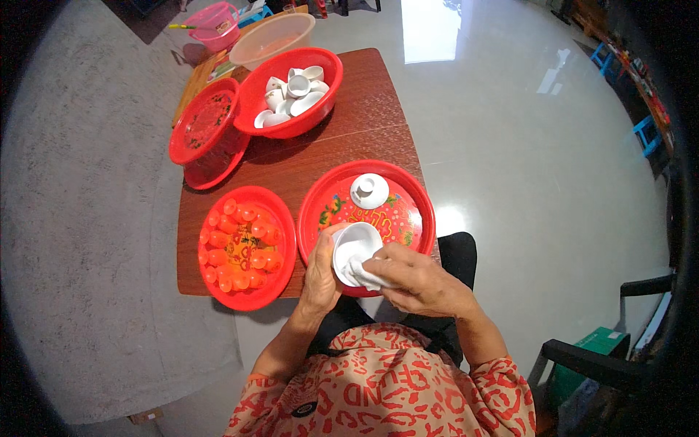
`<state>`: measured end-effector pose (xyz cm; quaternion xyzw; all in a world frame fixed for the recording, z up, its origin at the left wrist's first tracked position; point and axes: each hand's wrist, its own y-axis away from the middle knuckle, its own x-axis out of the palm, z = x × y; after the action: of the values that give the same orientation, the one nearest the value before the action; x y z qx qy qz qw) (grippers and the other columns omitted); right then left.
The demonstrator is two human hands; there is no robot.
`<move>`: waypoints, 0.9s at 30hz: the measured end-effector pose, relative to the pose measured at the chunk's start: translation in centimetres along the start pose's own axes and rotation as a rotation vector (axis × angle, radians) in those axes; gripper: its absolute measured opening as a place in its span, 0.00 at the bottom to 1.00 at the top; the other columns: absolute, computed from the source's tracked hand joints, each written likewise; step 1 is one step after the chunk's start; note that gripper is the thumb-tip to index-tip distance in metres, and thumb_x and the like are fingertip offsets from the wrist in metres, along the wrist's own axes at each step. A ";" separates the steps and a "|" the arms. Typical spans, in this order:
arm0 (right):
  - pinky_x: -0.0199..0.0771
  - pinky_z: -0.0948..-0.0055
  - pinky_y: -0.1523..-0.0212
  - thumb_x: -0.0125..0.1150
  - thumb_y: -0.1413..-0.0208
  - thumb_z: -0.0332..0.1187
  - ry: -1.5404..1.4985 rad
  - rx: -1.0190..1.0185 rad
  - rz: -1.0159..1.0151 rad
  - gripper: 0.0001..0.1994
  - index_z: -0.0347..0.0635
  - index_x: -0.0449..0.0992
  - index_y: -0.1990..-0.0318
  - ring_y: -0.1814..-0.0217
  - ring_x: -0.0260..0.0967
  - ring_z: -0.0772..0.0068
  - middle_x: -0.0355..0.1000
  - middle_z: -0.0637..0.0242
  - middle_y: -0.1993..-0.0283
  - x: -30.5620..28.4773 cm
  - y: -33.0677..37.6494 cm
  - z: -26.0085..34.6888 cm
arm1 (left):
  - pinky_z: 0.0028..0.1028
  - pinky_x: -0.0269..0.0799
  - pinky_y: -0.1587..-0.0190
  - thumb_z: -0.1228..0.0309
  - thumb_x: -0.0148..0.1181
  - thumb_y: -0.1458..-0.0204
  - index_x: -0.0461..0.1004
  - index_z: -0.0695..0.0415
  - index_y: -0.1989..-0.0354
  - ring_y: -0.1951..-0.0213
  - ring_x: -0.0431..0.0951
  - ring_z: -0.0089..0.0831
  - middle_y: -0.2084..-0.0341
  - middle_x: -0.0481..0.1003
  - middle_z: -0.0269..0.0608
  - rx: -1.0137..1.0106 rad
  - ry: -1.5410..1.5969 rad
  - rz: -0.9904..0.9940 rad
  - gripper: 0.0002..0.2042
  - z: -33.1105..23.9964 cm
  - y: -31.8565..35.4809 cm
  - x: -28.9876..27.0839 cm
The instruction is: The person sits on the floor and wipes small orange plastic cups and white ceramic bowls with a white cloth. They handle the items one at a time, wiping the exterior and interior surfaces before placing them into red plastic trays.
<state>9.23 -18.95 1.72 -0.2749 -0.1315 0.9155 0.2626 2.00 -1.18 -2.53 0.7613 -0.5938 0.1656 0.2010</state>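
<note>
left hand (322, 271) holds a white cup (354, 244); right hand (416, 280) presses a white cloth (362, 274) in.

A brown wooden worktop (364, 124) is carrying a red tray of small orange-red cups (246, 247) at seven o'clock, a red basin of white cups (297, 91) at twelve, and stacked red trays (207, 131) at ten. A clear plastic basin (273, 38) and a pink basket (215, 22) are sitting beyond. A black chair (619, 349) is standing at four o'clock.

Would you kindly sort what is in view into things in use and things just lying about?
In use: left hand holding white cup; right hand pressing white cloth into it; red tray with white lid.
Lying about: red bowl of cups; red tray of orange pieces; clear basin.
</note>
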 end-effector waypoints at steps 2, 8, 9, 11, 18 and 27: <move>0.70 0.62 0.60 0.58 0.57 0.24 0.194 -0.006 -0.150 0.20 0.44 0.70 0.52 0.58 0.68 0.55 0.66 0.54 0.61 0.5 -0.4 0.5 | 0.29 0.68 0.49 0.52 0.32 0.37 0.62 0.61 0.46 0.52 0.71 0.27 0.55 0.70 0.43 -0.010 0.011 0.006 0.24 -0.1 0.0 0.0; 0.73 0.65 0.66 0.58 0.57 0.28 0.597 0.062 -0.397 0.21 0.50 0.70 0.51 0.59 0.68 0.57 0.65 0.55 0.56 4.8 -1.2 -0.4 | 0.31 0.69 0.49 0.52 0.32 0.37 0.63 0.61 0.47 0.54 0.72 0.30 0.56 0.71 0.43 -0.001 -0.004 -0.078 0.25 0.8 0.4 0.9; 0.73 0.61 0.64 0.57 0.57 0.26 0.549 0.106 -0.328 0.22 0.46 0.68 0.50 0.59 0.66 0.53 0.63 0.53 0.53 4.9 -1.1 -0.3 | 0.31 0.69 0.48 0.53 0.32 0.37 0.64 0.62 0.47 0.53 0.72 0.30 0.56 0.71 0.43 0.027 -0.028 -0.077 0.24 1.1 0.4 0.8; 0.70 0.58 0.60 0.56 0.56 0.24 0.376 0.077 -0.226 0.23 0.43 0.66 0.48 0.57 0.64 0.50 0.62 0.51 0.52 4.1 -1.0 -0.2 | 0.31 0.69 0.49 0.53 0.33 0.37 0.64 0.62 0.47 0.54 0.72 0.30 0.56 0.71 0.44 0.005 -0.019 -0.075 0.24 0.8 0.4 0.5; 0.66 0.58 0.55 0.58 0.57 0.21 0.002 -0.083 0.019 0.25 0.40 0.64 0.47 0.52 0.63 0.50 0.63 0.53 0.53 1.5 0.2 -0.8 | 0.28 0.71 0.53 0.52 0.35 0.37 0.64 0.62 0.48 0.57 0.73 0.26 0.59 0.72 0.41 -0.018 -0.044 -0.044 0.25 -0.4 0.3 0.1; 0.74 0.68 0.65 0.56 0.57 0.28 0.575 -0.107 -0.279 0.13 0.35 0.71 0.61 0.58 0.68 0.59 0.67 0.59 0.62 3.8 -1.9 -0.3 | 0.27 0.68 0.51 0.55 0.33 0.36 0.63 0.63 0.48 0.56 0.72 0.27 0.57 0.70 0.42 0.046 -0.149 -0.022 0.23 -0.1 0.6 1.2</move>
<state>7.47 -15.18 0.54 -0.5151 -0.1364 0.7473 0.3971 1.66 -2.23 -1.77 0.7823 -0.5950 0.1197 0.1405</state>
